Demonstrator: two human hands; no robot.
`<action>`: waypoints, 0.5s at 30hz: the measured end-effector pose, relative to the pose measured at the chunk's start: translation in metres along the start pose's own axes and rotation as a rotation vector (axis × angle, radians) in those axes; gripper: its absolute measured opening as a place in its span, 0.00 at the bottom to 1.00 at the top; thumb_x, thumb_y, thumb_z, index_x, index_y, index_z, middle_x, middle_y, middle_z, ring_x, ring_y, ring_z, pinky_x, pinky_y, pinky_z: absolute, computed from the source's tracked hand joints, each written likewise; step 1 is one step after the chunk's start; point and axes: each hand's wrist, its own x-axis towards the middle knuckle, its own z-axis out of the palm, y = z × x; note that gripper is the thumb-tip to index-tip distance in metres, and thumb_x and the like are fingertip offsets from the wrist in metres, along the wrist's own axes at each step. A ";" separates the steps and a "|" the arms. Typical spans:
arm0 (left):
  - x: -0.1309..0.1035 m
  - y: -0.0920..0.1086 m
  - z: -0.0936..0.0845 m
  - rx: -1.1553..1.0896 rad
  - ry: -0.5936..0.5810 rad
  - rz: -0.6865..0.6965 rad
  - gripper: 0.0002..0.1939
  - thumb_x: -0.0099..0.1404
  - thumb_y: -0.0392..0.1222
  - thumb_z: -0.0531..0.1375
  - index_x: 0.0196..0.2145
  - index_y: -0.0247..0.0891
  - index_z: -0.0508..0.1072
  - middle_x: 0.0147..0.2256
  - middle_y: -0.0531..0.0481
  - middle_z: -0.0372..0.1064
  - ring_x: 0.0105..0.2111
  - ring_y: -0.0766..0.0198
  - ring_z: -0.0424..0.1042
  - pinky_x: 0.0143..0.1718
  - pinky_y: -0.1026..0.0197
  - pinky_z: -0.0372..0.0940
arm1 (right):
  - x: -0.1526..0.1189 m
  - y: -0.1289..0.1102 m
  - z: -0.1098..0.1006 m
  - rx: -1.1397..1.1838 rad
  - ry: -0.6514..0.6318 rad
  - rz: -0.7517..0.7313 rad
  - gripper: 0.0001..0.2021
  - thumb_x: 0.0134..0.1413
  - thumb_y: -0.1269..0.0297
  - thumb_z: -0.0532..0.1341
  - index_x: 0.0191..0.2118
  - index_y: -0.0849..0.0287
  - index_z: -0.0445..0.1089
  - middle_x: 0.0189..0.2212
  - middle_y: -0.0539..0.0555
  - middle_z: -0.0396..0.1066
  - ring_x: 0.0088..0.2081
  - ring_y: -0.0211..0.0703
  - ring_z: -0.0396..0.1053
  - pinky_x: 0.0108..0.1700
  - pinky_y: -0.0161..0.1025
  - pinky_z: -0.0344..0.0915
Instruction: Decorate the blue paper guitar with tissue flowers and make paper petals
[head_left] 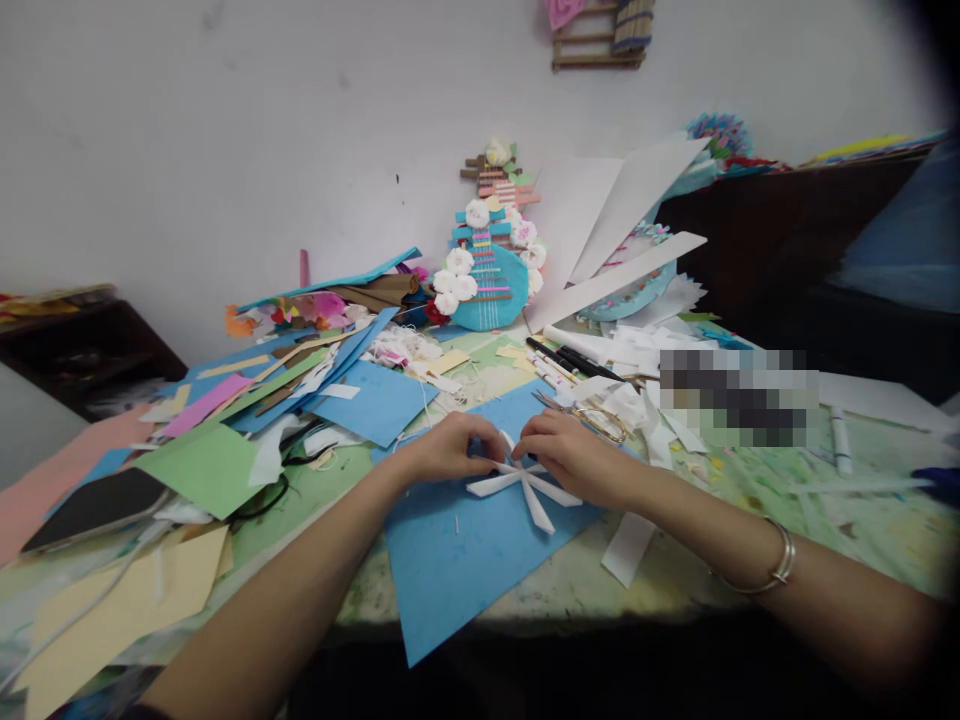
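A white folded-paper flower [534,500] with several narrow petals lies on a large blue sheet [442,580] near the table's front edge. My left hand [454,447] pinches an upper-left petal between thumb and fingers. From the right, my right hand [570,455] closes its fingers on the petals at the flower's upper right; its fingertips are partly hidden. Golden-handled scissors [604,422] rest just behind my right hand. A small white strip [457,524] is on the blue sheet, left of the flower.
Coloured paper sheets [199,465] and a dark flat device [97,510] cover the left side. Pens [555,362], white scraps [660,350] and a marker [840,440] lie to the right. A blue paper instrument with white flowers [495,285] leans on the wall.
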 end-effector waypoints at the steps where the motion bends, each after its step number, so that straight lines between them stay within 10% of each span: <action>1: 0.000 0.001 0.000 -0.005 0.004 0.011 0.05 0.57 0.38 0.61 0.31 0.34 0.75 0.32 0.48 0.74 0.33 0.65 0.71 0.38 0.64 0.63 | 0.001 0.001 0.001 -0.013 0.013 -0.013 0.18 0.50 0.83 0.52 0.41 0.59 0.73 0.37 0.57 0.69 0.39 0.44 0.62 0.42 0.41 0.58; 15: 0.000 0.003 0.000 0.020 -0.007 -0.002 0.03 0.55 0.35 0.61 0.29 0.33 0.75 0.30 0.48 0.74 0.31 0.66 0.70 0.37 0.64 0.64 | 0.005 -0.001 -0.008 -0.112 -0.078 0.025 0.07 0.53 0.71 0.58 0.29 0.59 0.73 0.25 0.53 0.71 0.36 0.44 0.62 0.43 0.42 0.54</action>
